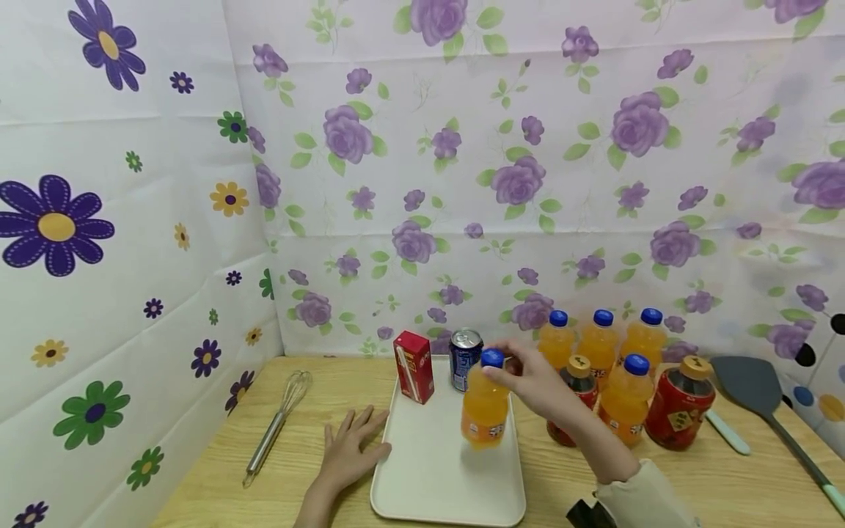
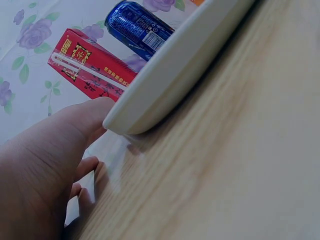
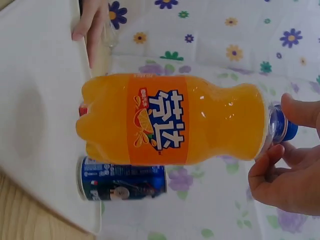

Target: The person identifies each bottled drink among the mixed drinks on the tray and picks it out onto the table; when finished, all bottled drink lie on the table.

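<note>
My right hand (image 1: 538, 378) pinches the blue cap of an orange soda bottle (image 1: 485, 414), holding it upright above the cream tray (image 1: 439, 480). In the right wrist view, a gap and a shadow on the tray show below the soda bottle (image 3: 170, 120). My left hand (image 1: 351, 453) lies on the table with fingers spread, its thumb touching the tray's left edge. Standing at the tray's far end are a red drink carton (image 1: 414, 368) and a dark blue can (image 1: 462, 367); both also appear in the left wrist view.
Right of the tray stand several more orange soda bottles (image 1: 623, 403) and two dark red bottles (image 1: 680, 407) with gold caps. A grey spatula (image 1: 749, 385) lies at the far right, beside a pale green handle (image 1: 728, 433). On the left lies a whisk (image 1: 277, 425). Flowered cloth hangs behind.
</note>
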Action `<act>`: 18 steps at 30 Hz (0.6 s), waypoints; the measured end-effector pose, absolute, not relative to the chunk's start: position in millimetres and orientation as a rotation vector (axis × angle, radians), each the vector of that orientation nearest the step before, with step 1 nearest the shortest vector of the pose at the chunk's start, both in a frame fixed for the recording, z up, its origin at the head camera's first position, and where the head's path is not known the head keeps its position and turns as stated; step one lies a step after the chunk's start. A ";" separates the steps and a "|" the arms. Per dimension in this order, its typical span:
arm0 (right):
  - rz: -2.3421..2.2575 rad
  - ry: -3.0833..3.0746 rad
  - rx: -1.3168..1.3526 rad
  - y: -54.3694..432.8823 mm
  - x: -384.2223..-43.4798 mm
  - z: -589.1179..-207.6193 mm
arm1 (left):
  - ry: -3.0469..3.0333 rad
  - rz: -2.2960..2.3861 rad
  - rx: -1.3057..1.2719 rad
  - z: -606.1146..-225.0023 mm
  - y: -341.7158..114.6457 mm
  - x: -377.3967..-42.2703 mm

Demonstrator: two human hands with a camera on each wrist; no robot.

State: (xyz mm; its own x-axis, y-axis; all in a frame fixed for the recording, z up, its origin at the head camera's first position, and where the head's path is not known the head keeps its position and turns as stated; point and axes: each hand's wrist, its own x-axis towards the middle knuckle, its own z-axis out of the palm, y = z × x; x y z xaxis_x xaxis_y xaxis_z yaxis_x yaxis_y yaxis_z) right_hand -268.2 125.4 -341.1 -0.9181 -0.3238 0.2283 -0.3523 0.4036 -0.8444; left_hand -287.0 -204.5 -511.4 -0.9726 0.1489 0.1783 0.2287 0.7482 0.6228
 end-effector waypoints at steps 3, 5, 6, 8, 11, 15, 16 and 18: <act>1.536 -2.610 0.586 142.2 -266.1 -342.3 | -2.819 -1.009 -0.302 -512.6 -205.0 -287.0; 1.512 -2.626 0.545 154.1 -264.6 -344.7 | -2.809 -1.007 -0.295 -514.4 -205.7 -286.7; 1.516 -2.630 0.522 161.0 -263.5 -346.3 | -2.800 -1.002 -0.302 -515.2 -205.8 -286.6; 1.490 -2.638 0.481 175.8 -260.3 -349.0 | -2.803 -1.005 -0.308 -516.2 -205.2 -286.8; 1.482 -2.661 0.423 198.5 -254.9 -351.5 | -2.811 -1.009 -0.319 -516.4 -204.5 -287.3; 1.471 -2.740 0.372 223.4 -249.4 -352.5 | -2.810 -1.014 -0.306 -515.0 -205.3 -287.2; 1.470 -2.766 0.364 228.6 -248.0 -352.8 | -2.808 -1.013 -0.305 -514.6 -205.7 -287.0; 1.476 -2.809 0.345 238.6 -245.9 -354.2 | -2.814 -1.006 -0.301 -514.4 -206.3 -286.5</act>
State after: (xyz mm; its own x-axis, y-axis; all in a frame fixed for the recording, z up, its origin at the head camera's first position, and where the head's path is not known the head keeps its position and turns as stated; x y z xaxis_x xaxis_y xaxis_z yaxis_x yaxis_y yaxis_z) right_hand -245.9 238.6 -354.2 -0.9754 -0.2133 0.0558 -0.1669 0.5490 -0.8190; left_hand -286.5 -206.3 -514.4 -0.9705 0.1407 0.1959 0.2330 0.7567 0.6109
